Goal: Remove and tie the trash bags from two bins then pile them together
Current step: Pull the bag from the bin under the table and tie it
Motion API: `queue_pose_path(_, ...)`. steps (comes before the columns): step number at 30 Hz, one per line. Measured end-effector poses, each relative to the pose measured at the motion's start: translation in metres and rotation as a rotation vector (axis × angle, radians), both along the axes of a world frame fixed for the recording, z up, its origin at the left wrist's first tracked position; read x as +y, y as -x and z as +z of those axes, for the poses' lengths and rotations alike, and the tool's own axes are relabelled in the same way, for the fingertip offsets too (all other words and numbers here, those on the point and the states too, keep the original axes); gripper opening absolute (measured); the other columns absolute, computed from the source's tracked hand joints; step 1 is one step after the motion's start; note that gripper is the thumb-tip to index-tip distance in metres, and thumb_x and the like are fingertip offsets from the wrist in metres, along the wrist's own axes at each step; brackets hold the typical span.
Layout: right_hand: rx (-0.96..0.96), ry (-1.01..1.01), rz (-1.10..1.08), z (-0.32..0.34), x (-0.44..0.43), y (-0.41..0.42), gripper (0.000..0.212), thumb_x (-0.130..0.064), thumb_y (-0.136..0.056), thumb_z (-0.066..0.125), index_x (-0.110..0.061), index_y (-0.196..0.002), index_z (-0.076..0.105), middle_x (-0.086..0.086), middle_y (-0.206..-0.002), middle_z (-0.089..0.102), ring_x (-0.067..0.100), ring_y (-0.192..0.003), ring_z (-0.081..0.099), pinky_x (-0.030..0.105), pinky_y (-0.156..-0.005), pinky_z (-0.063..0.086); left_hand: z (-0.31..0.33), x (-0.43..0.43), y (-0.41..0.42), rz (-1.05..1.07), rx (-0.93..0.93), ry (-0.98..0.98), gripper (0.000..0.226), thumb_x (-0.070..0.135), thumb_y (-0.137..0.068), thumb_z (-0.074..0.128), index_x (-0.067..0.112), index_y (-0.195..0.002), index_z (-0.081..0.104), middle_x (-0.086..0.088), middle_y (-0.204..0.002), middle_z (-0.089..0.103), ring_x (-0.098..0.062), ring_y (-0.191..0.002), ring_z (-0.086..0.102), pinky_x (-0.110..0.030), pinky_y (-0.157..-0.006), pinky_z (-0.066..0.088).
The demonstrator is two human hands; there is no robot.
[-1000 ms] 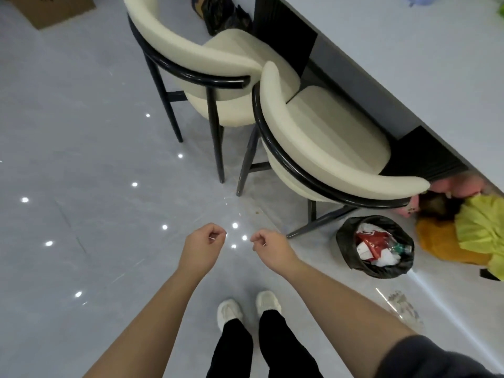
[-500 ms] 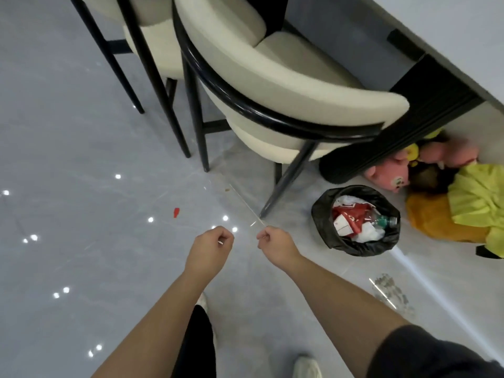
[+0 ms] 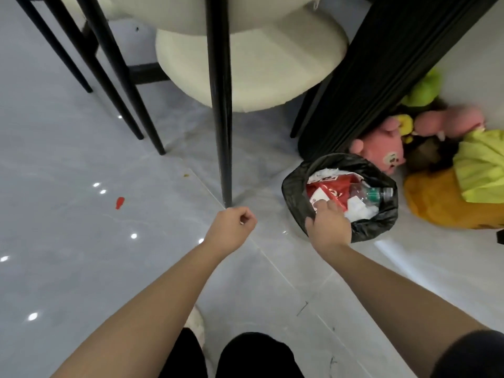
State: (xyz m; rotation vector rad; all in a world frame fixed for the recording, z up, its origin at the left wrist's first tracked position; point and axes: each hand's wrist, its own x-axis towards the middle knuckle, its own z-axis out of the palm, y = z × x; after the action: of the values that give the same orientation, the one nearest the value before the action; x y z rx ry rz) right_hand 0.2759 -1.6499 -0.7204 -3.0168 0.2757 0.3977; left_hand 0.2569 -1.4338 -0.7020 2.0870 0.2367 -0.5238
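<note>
While the right hand [image 3: 328,223] pinches the near rim of the black plastic trash bag [image 3: 297,195], the left hand [image 3: 231,227], fisted and empty, hangs left of it over bare grey floor [image 3: 81,241].

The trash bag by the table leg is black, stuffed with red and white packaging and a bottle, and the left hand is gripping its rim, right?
Not quite: the head view shows the right hand gripping the rim of the black trash bag, while the left hand is a loose fist clear of it. The red and white packaging and bottle are correct.
</note>
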Motion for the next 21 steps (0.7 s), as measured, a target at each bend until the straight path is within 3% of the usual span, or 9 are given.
queue_pose_path(6, -0.100, 0.103, 0.088, -0.054, -0.031, -0.008, 0.026, -0.029, -0.088, 0.053, -0.012, -0.106, 0.062, 0.008, -0.108, 0.060, 0.031, -0.101, 0.057, 0.037, -0.081, 0.040, -0.054, -0.020, -0.030, -0.128, 0.042, -0.056, 0.013, 0.020, -0.083, 0.057, 0.012, -0.079, 0.067, -0.005, -0.086, 0.069, -0.025, -0.082, 0.067, -0.035, -0.070, 0.055)
queue_pose_path(10, -0.184, 0.039, 0.168, -0.062, -0.035, -0.005, 0.020, -0.026, -0.085, 0.056, -0.009, -0.093, 0.063, 0.009, -0.097, 0.062, 0.032, -0.089, 0.060, 0.034, -0.072, 0.035, -0.052, -0.043, -0.047, -0.167, 0.059, -0.076, 0.015, 0.020, -0.085, 0.057, 0.009, -0.084, 0.067, -0.008, -0.092, 0.071, -0.022, -0.084, 0.069, -0.031, -0.075, 0.053)
queue_pose_path(13, -0.201, -0.055, 0.263, -0.061, -0.030, 0.005, 0.019, -0.027, -0.084, 0.058, -0.009, -0.089, 0.064, 0.009, -0.094, 0.062, 0.031, -0.085, 0.060, 0.032, -0.068, 0.033, -0.053, -0.060, -0.047, -0.166, 0.126, -0.086, 0.020, 0.025, -0.090, 0.054, 0.008, -0.092, 0.065, -0.006, -0.094, 0.071, -0.017, -0.081, 0.069, -0.035, -0.081, 0.056)
queue_pose_path(16, -0.208, -0.116, 0.391, -0.063, -0.021, 0.016, 0.020, -0.031, -0.084, 0.059, -0.011, -0.085, 0.063, 0.007, -0.087, 0.063, 0.028, -0.080, 0.061, 0.032, -0.068, 0.033, -0.052, -0.076, -0.046, -0.179, 0.224, -0.109, 0.026, 0.034, -0.095, 0.048, 0.011, -0.102, 0.058, -0.006, -0.094, 0.070, -0.018, -0.079, 0.070, -0.035, -0.076, 0.058)
queue_pose_path(21, -0.391, -0.246, 0.430, -0.069, -0.019, 0.019, 0.038, -0.037, -0.087, 0.037, -0.016, -0.065, 0.059, 0.001, -0.062, 0.058, 0.024, -0.059, 0.057, 0.033, -0.060, 0.038, -0.063, -0.088, -0.047, -0.098, 0.338, -0.085, 0.033, 0.036, -0.096, 0.045, 0.005, -0.108, 0.050, -0.017, -0.096, 0.069, -0.027, -0.074, 0.071, -0.035, -0.064, 0.059)
